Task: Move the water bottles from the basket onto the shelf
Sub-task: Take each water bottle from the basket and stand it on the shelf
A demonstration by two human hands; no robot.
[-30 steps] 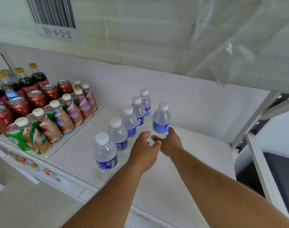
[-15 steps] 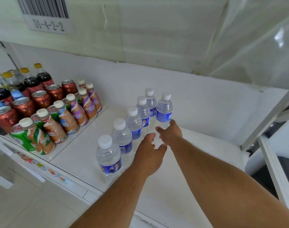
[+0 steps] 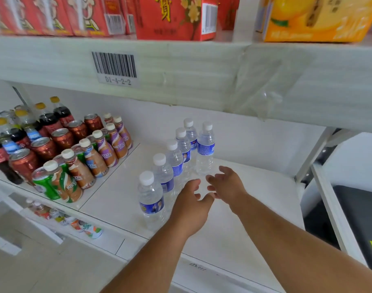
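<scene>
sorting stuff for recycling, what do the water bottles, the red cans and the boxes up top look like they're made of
Water bottles: clear thin plastic, see-through walls, white caps, probably plastic too.
Red cans: likely metal, shiny silver tops with pull tabs.
Boxes on the upper shelf: seemingly printed cardboard or carton, flat faces and sharp folded edges.

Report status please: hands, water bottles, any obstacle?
Left hand open, right hand open, both empty. Six water bottles upright on shelf. Nothing in the way.

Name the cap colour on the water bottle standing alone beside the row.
White, seen in the head view: the lone water bottle has a white cap.
</scene>
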